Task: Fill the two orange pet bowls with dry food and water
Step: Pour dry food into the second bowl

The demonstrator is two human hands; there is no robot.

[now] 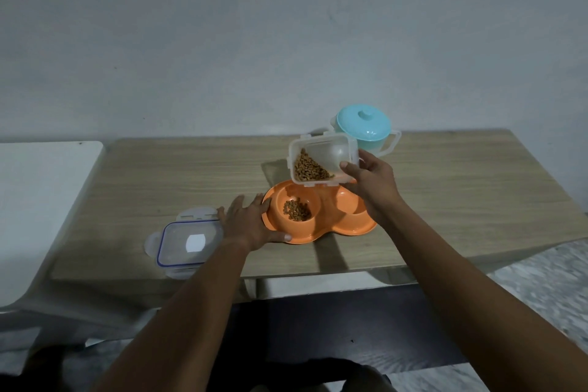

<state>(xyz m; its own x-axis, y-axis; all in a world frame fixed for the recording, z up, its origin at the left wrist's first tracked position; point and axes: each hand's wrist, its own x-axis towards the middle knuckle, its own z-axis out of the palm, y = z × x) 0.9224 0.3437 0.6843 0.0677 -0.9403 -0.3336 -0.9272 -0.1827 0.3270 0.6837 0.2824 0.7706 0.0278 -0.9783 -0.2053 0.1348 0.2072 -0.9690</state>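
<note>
An orange double pet bowl [321, 234] sits on the wooden table. Its left well holds a small heap of brown kibble [296, 210]; the right well [350, 205] looks dry and bare. My right hand [369, 183] grips a clear plastic food container [321, 159], tilted toward me above the bowl, with kibble gathered in its lower left corner. My left hand [251, 223] rests flat on the table, thumb and fingers against the bowl's left rim. A teal lidded jug [366, 127] with a pale handle stands behind the container.
The container's clear lid [187, 242] with a blue seal lies on the table left of my left hand, near the front edge. A white surface [41, 200] adjoins the table on the left. A wall rises behind the wooden table [477, 194].
</note>
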